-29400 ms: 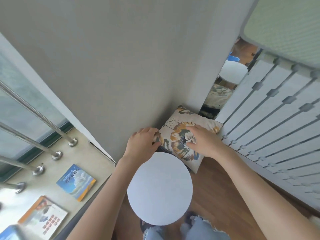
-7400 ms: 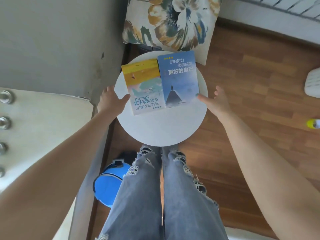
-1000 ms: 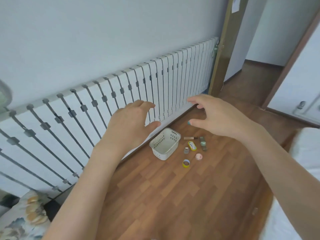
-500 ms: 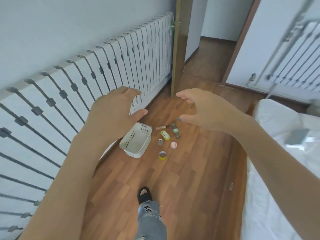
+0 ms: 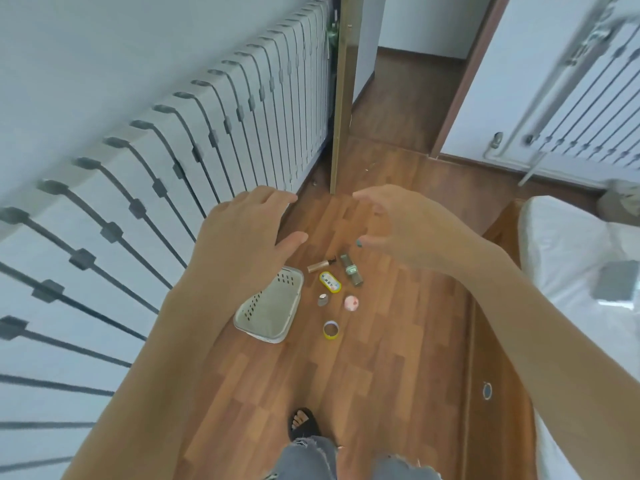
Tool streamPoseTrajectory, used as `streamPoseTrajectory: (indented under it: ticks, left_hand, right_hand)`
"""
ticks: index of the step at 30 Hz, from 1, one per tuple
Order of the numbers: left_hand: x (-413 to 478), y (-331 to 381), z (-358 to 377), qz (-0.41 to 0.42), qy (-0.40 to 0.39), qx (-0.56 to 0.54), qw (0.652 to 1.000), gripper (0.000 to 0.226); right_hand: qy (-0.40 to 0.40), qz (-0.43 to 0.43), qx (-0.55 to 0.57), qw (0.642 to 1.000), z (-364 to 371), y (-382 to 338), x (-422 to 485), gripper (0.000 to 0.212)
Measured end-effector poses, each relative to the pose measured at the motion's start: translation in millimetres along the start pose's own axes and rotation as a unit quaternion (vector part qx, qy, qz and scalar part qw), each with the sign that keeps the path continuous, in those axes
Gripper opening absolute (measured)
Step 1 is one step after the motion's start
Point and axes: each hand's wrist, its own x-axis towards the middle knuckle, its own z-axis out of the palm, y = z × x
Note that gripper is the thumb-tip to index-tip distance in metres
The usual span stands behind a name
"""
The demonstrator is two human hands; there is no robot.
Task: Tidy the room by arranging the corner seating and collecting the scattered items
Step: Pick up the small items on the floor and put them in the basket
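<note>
A small white perforated basket (image 5: 268, 311) lies on the wooden floor beside the radiator. Several small items are scattered to its right: a tan tube (image 5: 320, 266), a yellow oval case (image 5: 330, 282), a grey-green strip-shaped item (image 5: 351, 274), a small grey cap (image 5: 322, 300), a pink round lid (image 5: 351, 302) and a yellow tape ring (image 5: 331, 330). My left hand (image 5: 242, 237) is held out above the basket's far corner, fingers apart, empty. My right hand (image 5: 394, 223) hovers above the items, fingers curled apart, holding nothing.
A long white radiator (image 5: 166, 174) runs along the left wall. A wooden door edge (image 5: 340, 109) stands ahead, with a hallway beyond it. A white bed (image 5: 581, 289) with a wooden frame borders the right. My sandalled foot (image 5: 303, 424) is on the floor below.
I have stepped nearer to the basket and the scattered items, which now sit larger and lower in view. Both hands stay raised and empty in front of me.
</note>
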Motion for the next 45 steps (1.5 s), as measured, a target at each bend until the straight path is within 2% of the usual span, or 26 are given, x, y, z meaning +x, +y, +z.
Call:
streamPoseTrajectory:
  ticks: [10, 16, 23, 28, 38, 45]
  left_hand:
    - [49, -47, 38, 0.0, -0.037, -0.044, 0.998, 0.048]
    - [76, -61, 59, -0.014, -0.041, -0.069, 0.997, 0.047]
    - [103, -72, 103, -0.026, -0.033, -0.093, 0.995, 0.046]
    - [121, -78, 169, -0.05, -0.033, -0.107, 0.992, 0.048]
    - [124, -94, 345, -0.061, -0.084, -0.117, 0.988, 0.05]
    - [126, -105, 484, -0.062, -0.099, -0.165, 0.979, 0.049]
  right_hand:
    - [-0.034, 0.023, -0.007, 0.999, 29, 0, 65, 0.065]
    - [-0.058, 0.024, 0.016, 0.998, 45, 10, 100, 0.067]
    - [-0.05, 0.05, 0.078, 0.994, 83, 35, 133, 0.066]
    - [-0.071, 0.086, 0.148, 0.983, 138, 73, 155, 0.064]
    - [-0.097, 0.095, 0.154, 0.979, 270, 157, 197, 0.069]
    - [-0.111, 0.102, 0.186, 0.971, 375, 218, 213, 0.072]
